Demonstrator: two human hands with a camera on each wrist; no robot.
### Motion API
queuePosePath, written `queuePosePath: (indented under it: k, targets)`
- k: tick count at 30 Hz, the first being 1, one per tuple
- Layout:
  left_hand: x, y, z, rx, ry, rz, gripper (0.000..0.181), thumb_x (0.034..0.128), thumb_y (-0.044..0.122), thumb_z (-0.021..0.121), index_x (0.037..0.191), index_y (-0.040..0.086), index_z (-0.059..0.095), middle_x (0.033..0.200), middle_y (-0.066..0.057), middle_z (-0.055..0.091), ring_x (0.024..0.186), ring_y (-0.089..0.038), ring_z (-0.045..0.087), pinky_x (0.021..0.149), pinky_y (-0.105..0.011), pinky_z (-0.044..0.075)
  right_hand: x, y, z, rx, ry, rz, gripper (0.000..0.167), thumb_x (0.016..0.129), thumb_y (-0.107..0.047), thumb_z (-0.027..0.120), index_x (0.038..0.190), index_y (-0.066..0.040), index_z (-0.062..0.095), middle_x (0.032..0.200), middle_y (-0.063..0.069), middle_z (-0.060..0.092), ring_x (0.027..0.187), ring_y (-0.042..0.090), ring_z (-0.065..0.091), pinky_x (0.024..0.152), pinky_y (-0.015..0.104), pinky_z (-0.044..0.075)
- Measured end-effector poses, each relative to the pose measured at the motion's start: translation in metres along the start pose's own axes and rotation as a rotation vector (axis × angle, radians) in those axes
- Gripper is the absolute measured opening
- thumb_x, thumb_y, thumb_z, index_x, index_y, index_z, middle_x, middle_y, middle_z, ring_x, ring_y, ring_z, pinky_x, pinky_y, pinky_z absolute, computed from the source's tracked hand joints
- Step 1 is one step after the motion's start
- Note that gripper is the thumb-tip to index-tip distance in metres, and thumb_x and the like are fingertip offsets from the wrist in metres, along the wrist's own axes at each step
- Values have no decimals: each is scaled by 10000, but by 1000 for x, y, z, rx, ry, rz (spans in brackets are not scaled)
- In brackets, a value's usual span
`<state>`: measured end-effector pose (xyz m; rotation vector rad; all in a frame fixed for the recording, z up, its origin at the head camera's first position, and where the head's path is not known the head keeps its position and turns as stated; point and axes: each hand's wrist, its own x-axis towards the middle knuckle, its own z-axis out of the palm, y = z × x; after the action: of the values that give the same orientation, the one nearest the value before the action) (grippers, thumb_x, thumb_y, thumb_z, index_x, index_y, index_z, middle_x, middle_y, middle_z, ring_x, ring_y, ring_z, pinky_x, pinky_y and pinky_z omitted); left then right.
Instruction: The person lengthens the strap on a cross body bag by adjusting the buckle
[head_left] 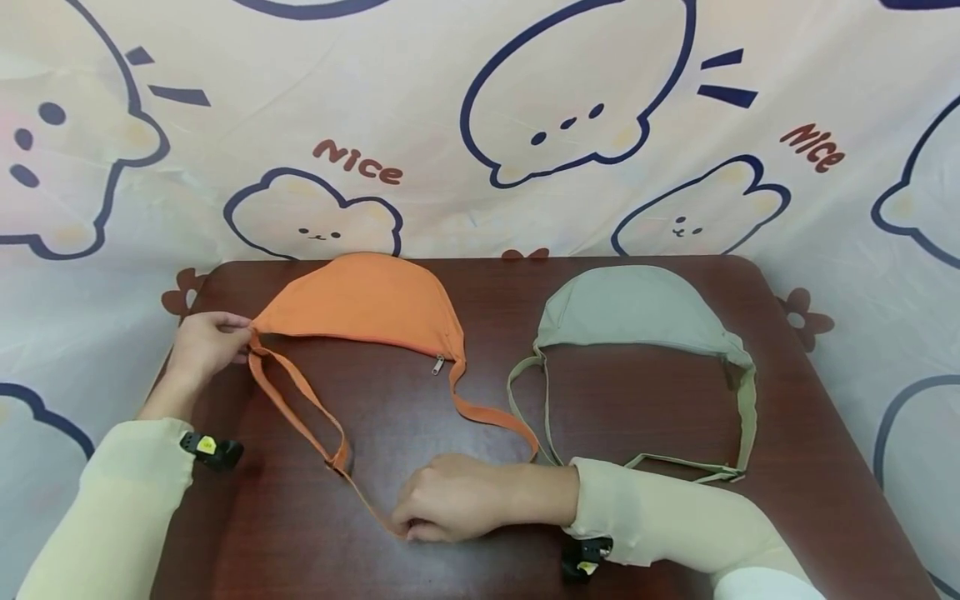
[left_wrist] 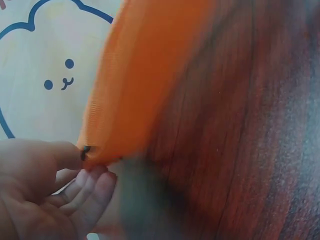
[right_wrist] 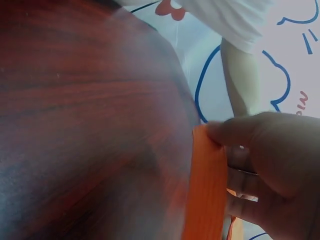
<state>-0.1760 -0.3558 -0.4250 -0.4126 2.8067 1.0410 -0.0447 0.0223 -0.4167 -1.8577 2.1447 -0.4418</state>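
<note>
An orange waist bag [head_left: 367,300] lies at the back left of the table, with its zipper pull [head_left: 438,365] hanging at the right end. My left hand [head_left: 210,350] pinches the bag's left corner, where the strap joins; the left wrist view shows thumb and fingers on that corner [left_wrist: 100,150]. Toward the front, my right hand [head_left: 450,500] grips the orange strap [head_left: 300,417], drawing part of it out toward the table's front. In the right wrist view the strap [right_wrist: 207,185] is held between thumb and fingers. The strap's right part curves behind the right wrist.
A pale green waist bag [head_left: 637,308] lies at the back right, its strap [head_left: 746,408] looped toward the front. The right forearm passes in front of that strap. The dark wooden table [head_left: 360,575] ends at a printed cloth backdrop [head_left: 450,200].
</note>
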Motion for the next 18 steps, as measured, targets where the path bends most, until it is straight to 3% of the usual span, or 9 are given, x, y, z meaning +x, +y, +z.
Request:
queuePosePath:
  k: [7,12,18]
  targets:
    - [0,-3,0,25,-40,-3,382,1047,168,557,1257,-150,583,1121,-362,637,739,-236,715,775,-500,591,26,-3,0,-223,33,43,78,1006,-266,664,1000,-284,739,912,-152,628,853,-18,583,690,123,450]
    - [0,-3,0,36,-49,7,378,1046,169,555,1252,-147,586,1112,-354,646,741,-216,708,791,-517,586,46,-4,8,-368,83,52,137,1029,-295,615,954,-314,728,911,-162,628,871,-2,594,677,140,448]
    - [-2,-1,0,48,-62,1,368,1044,163,557,1252,-139,584,1090,-329,656,784,-269,710,785,-513,586,62,-3,17,-438,123,71,181,1042,-302,576,945,-333,725,890,-165,615,852,5,584,646,152,408]
